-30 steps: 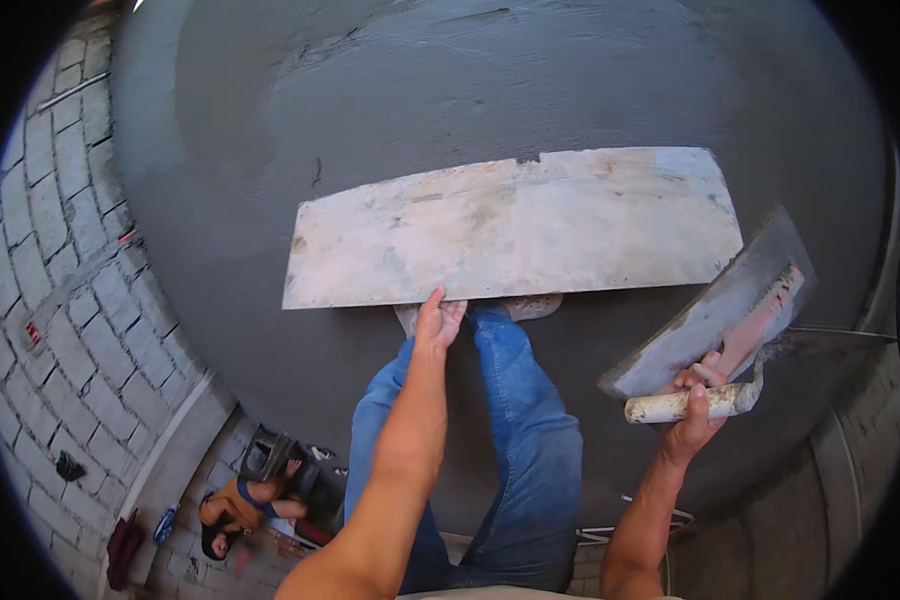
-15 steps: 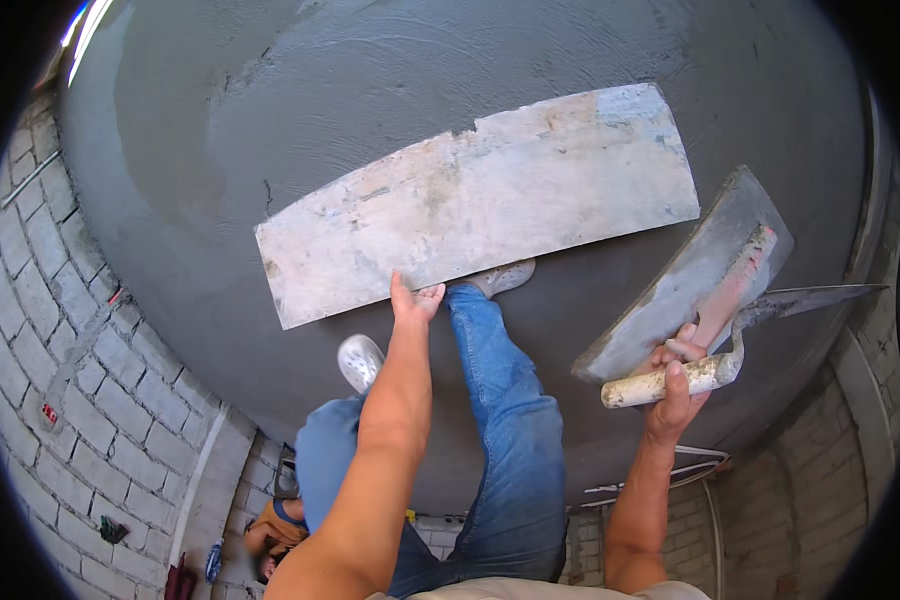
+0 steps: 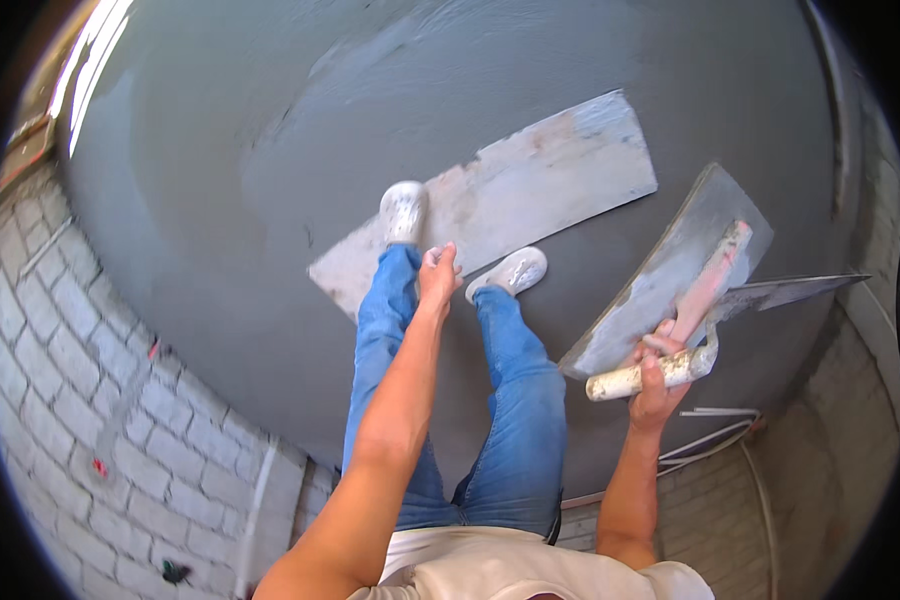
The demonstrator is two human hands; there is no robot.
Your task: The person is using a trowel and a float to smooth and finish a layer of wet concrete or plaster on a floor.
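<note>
A long whitish board (image 3: 530, 185) with a notched far edge lies on the smooth grey wet-looking cement floor (image 3: 240, 270). My left hand (image 3: 439, 272) hovers over the board's near edge, fingers curled in and nothing visible in them. In my right hand (image 3: 658, 385) two tools are gripped together. One is a wide rectangular plastering trowel (image 3: 660, 265) with a worn pinkish handle. The other is a pointed trowel (image 3: 785, 292) with a cement-spotted pale handle lying across my palm. Both blades point away from me, to the right of the board.
My left white clog (image 3: 403, 212) is over the board's left part; my right clog (image 3: 515, 271) stands beside its near edge. A block wall (image 3: 90, 400) rises on the left. White cables or thin pipes (image 3: 715, 435) lie behind my right arm.
My left hand has let go of the board, which now appears farther below it. My left foot has stepped forward over the board. The right hand keeps both trowels.
</note>
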